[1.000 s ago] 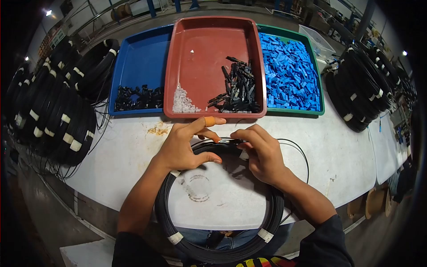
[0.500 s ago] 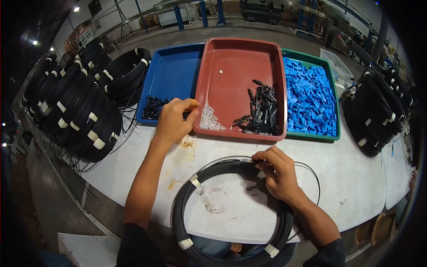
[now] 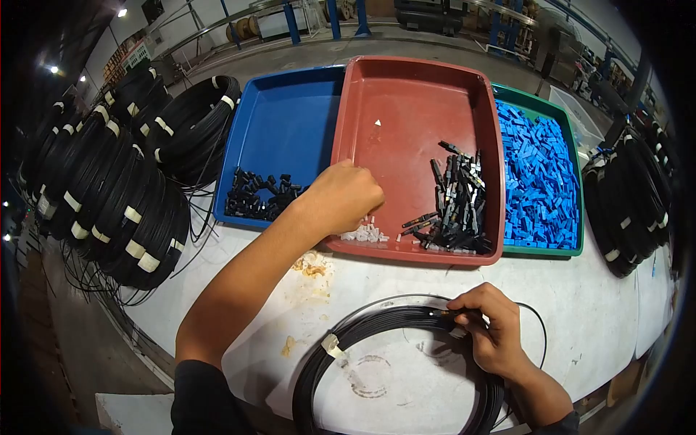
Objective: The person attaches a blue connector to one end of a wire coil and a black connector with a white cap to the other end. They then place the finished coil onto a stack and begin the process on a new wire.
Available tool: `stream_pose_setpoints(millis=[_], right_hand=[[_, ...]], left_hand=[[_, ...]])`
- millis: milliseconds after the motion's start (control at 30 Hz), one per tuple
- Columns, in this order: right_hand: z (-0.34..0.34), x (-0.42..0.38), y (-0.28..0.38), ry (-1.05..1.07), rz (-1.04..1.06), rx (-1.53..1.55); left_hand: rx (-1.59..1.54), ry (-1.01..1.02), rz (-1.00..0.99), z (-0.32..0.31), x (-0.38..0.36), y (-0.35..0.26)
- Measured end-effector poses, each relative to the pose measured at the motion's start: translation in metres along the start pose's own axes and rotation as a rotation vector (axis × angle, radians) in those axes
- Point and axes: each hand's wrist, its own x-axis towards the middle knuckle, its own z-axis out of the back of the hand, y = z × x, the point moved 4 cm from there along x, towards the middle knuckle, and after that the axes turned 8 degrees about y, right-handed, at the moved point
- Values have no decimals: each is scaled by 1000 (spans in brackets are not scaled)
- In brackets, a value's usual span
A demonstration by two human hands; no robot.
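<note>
My left hand (image 3: 343,194) is over the near left part of the red tray (image 3: 413,101), right by a pile of small white caps (image 3: 367,233). Its fingers are curled closed and their tips are hidden, so what they hold does not show. With thumb and fingers pinched, my right hand (image 3: 494,330) grips the end of a black cable (image 3: 451,313), where a small connector partly shows. Below that hand lies a coil of black cable (image 3: 313,380) bound with pale tape, partly overhanging the table's front edge. Black connector pieces (image 3: 460,192) lie heaped at the tray's right.
Left of the red tray, a blue tray (image 3: 286,116) holds small black parts (image 3: 257,196). A green tray (image 3: 578,181) with many blue clips (image 3: 540,174) stands on the right. Stacked cable coils (image 3: 109,203) crowd the left side; more coils (image 3: 627,203) stand at the far right.
My left hand has moved right, from the border of the blue and red trays to the white caps, and turned fingers-down. My right hand still pinches the cable end. The view has shifted slightly.
</note>
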Motion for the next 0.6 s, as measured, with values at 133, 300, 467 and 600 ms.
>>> stream_pose_setpoints(millis=[133,300,467,600], right_hand=[[0,-1,-2,-1,-13,8],[1,-1,-3,2,-23,7],[1,-1,-3,-3,-12,6],[1,-1,-2,-4,-22,9]], left_hand=[[60,-69,-66,3,-7,-6],[11,-247,-166,3,-14,-4],[-129,-238,-188,11,-15,4],[-212,-280,-213,19,-16,6]])
